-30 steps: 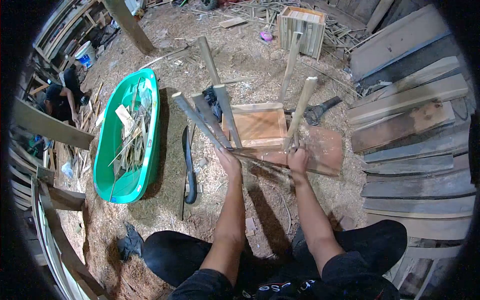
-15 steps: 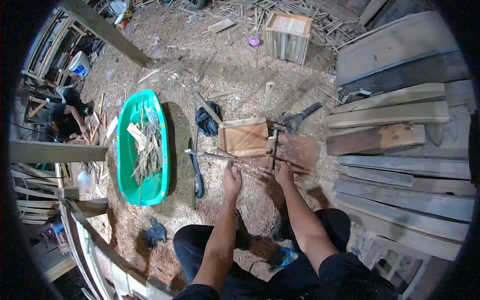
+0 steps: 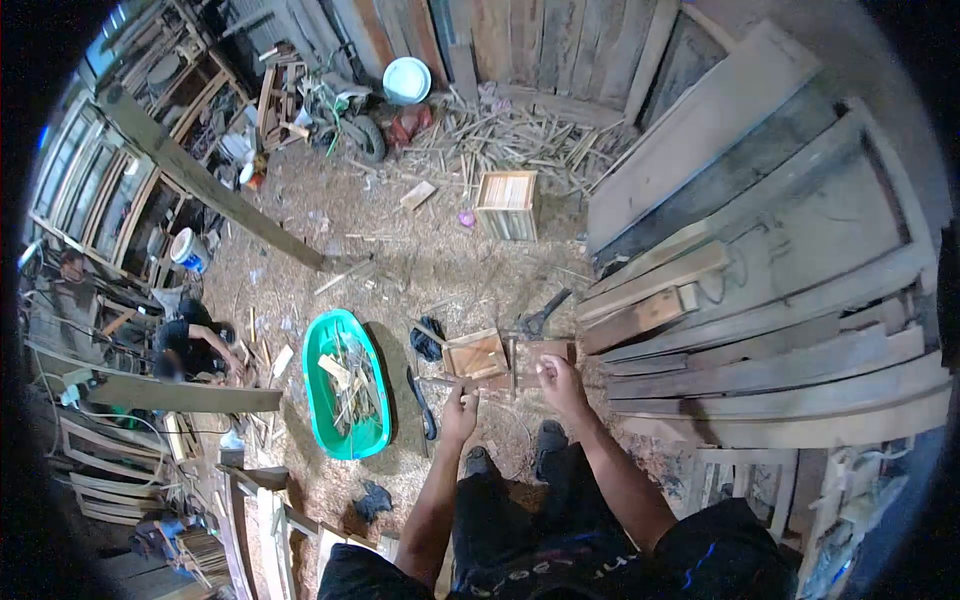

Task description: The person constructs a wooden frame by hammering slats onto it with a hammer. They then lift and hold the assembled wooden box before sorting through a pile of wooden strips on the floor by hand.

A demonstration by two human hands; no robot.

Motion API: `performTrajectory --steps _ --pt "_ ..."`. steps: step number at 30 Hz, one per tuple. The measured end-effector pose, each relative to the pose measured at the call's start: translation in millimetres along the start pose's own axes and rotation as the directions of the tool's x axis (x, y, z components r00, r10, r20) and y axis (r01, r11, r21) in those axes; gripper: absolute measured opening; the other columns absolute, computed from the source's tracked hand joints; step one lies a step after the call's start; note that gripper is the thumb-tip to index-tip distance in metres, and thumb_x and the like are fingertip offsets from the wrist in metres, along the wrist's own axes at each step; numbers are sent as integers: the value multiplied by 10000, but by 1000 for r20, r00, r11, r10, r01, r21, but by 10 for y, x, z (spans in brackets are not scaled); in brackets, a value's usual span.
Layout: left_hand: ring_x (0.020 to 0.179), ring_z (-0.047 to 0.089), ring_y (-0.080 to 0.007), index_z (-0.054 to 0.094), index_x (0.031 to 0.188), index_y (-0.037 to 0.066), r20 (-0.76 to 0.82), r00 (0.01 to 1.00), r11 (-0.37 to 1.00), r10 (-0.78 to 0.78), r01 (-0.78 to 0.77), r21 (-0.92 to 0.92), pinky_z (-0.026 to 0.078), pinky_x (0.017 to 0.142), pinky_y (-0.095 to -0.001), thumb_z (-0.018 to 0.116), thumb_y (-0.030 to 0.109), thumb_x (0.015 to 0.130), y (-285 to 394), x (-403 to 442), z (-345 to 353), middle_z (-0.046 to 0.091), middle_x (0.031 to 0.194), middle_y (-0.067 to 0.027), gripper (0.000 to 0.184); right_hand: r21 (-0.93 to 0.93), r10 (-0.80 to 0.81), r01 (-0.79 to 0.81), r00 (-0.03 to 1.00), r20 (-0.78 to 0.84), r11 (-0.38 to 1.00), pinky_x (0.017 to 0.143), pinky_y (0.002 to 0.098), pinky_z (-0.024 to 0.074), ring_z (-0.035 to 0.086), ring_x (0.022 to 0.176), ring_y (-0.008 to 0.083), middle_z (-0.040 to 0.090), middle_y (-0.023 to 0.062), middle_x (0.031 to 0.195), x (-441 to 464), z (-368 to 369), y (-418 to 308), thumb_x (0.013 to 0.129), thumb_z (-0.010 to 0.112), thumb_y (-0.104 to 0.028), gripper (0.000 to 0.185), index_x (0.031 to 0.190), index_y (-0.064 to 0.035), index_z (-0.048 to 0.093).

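My left hand [image 3: 460,412] is closed, fingers curled, beside the end of a thin stick [image 3: 433,381]; what it grips is too small to make out. My right hand [image 3: 562,385] has its thumb and fingers pinched together over a reddish-brown board [image 3: 548,349]; any thing between them is hidden. Between the hands lies a hammer [image 3: 513,372], apart from both. Just beyond is a small wooden frame with a panel [image 3: 475,354]. A dark clamp-like tool [image 3: 545,313] lies past the board. A long knife with a dark handle [image 3: 427,418] rests left of my left hand.
A green plastic tub [image 3: 318,400] of wood scraps stands at left. A co-worker [image 3: 195,345] crouches beyond it, near a wooden beam [image 3: 180,392]. Planks [image 3: 760,385] are stacked at right. A slatted wooden box [image 3: 507,215] and scrap pile [image 3: 530,140] lie ahead.
My view has risen and tilted up, showing the far wall and a motorbike wheel. My right hand has moved away from the hammer and up over the board. My left hand stays near the stick.
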State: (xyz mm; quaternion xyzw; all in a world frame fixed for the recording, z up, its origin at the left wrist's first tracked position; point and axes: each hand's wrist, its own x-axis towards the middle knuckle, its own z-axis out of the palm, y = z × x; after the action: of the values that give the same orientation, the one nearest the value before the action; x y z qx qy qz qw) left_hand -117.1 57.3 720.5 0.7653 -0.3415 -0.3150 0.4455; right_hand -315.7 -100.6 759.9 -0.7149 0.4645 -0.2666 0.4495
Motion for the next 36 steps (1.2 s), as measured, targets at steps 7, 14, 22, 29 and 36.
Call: performTrajectory --steps 7,14,22,29,36 --pt "882 580 -115 618 1218 16 52 993 993 108 -106 -47 484 775 -264 616 283 976 1579 -106 43 649 992 -70 361 9 -135 136 990 -43 991 741 353 545 698 855 239 707 169 947 -92 -1151 -577 931 658 -240 337 1154 10 617" --pt "917 582 -101 620 1210 3 15 989 970 149 -144 -198 476 797 -248 608 234 982 2086 -64 167 650 1015 -54 325 10 12 -11 998 -54 1000 764 381 551 700 875 308 706 193 982 -16 -1652 -737 933 651 -252 338 1150 4 610" --pt "1024 631 -180 628 1210 10 34 994 985 103 -97 -144 492 882 -321 591 238 990 2346 642 309 684 1101 -110 319 -33 7 -10 998 -65 999 756 374 543 697 848 276 704 178 930 623 -1832 -656 946 641 -289 341 1134 -4 617" --pt "903 625 -145 648 1136 8 73 992 989 104 -96 -114 488 819 -299 614 253 974 2329 2245 613 694 1017 -92 296 -49 55 -57 998 -35 997 735 364 529 680 831 251 692 157 928 2222 -1809 -327 940 648 -303 357 1138 -8 613" --pt "970 642 -190 647 1089 -10 57 967 963 250 -242 -118 502 836 -306 631 189 948 1986 4789 875 691 1063 -99 245 -175 249 -248 968 -14 953 742 373 531 666 818 255 674 120 880 4825 -1431 -120 925 663 -265 399 1225 -15 582"
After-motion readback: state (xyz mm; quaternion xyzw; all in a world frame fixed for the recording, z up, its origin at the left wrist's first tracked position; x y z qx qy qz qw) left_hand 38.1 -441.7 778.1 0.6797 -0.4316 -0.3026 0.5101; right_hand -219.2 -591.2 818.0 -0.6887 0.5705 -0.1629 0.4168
